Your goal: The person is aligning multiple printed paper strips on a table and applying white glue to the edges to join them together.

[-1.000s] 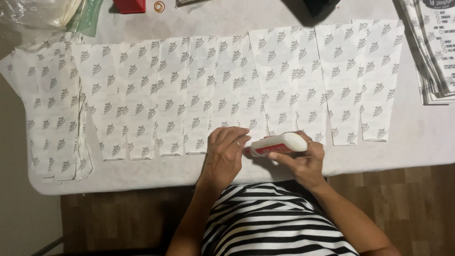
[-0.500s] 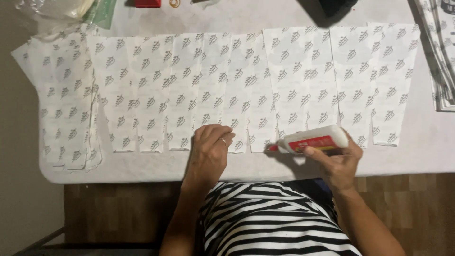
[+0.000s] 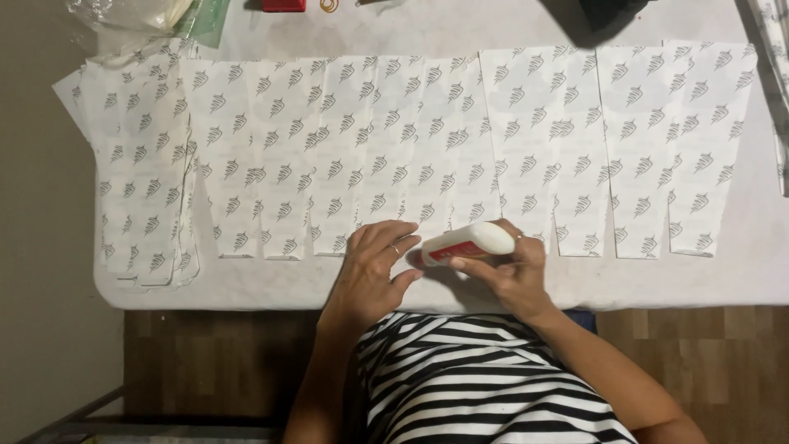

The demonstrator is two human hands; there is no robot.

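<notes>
The right hand is closed around a white glue bottle with a red label, fingers wrapped over its rear half so that the body lies nearly level across the top of the hand, tilted a little down to the left. The bottle's red-labelled nozzle end sticks out past the fingers toward the left and meets the bottom edge of the patterned paper sheets, right at the tips of the left hand. That hand grips nothing: it lies flat and palm down, fingers spread slightly, pressing on the lower end of one sheet just beside the nozzle, with a thin ring showing on one finger. The sheets are white cut-outs printed with a repeating grey leaf-like motif, each tapering toward the person, laid side by side and overlapping in a long row across the white table; the bottle sits at the near edge of the middle of this row. At the left end of the row several sheets are piled into a stack. Farther away, along the table's far edge, lie a clear plastic bag, a small red object, a dark object and, at the right border, another stack of printed paper, all well apart from the hands. Below the table edge the person's black-and-white striped shirt fills the foreground over a wooden floor.
</notes>
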